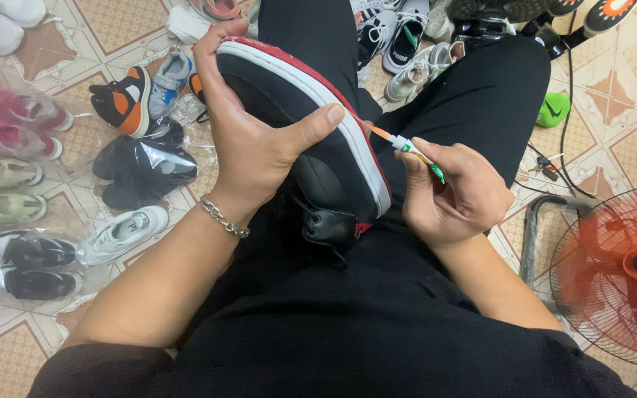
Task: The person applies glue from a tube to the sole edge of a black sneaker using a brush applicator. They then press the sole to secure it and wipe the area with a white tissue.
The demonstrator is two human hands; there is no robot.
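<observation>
A patterned tile floor (105, 29) carries bagged shoe pairs (141, 166), loose sneakers (123, 232) and an orange fan (621, 273).

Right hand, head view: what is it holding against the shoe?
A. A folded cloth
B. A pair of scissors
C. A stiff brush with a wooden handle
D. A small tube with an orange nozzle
D. The right hand pinches a small white and green tube whose orange nozzle points at the white sole edge of the black and red shoe, which the left hand grips.
</observation>
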